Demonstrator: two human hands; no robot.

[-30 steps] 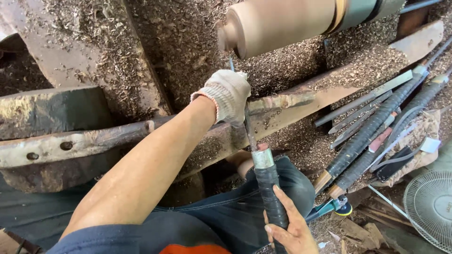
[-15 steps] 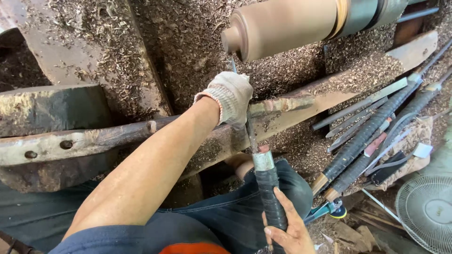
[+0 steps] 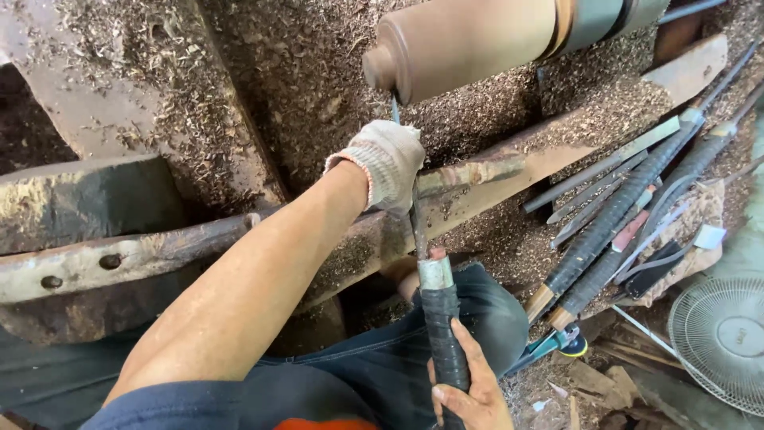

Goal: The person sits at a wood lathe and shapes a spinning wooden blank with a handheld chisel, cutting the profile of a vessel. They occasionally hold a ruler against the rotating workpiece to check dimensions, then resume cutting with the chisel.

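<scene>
A brown wooden cylinder (image 3: 469, 40) is mounted on a lathe at the top, its rounded end facing left. My left hand (image 3: 386, 163), in a white knit glove, wraps the steel shaft of a long turning chisel (image 3: 419, 231) and rests on the rusty tool rest bar (image 3: 469, 171). The chisel's tip points up to just under the cylinder's end. My right hand (image 3: 469, 386), bare, grips the chisel's black tape-wrapped handle (image 3: 442, 326) at the bottom, above my knee in dark trousers.
Wood shavings (image 3: 286, 87) cover the lathe bed and floor. Several other long tape-handled chisels (image 3: 621, 211) lie at the right on a board. A round fan grille (image 3: 720, 334) sits at the lower right. A heavy metal beam (image 3: 119, 259) runs across the left.
The chisel and both hands have held nearly the same grip; the view has shifted slightly, and the tip has stayed under the cylinder's end.
</scene>
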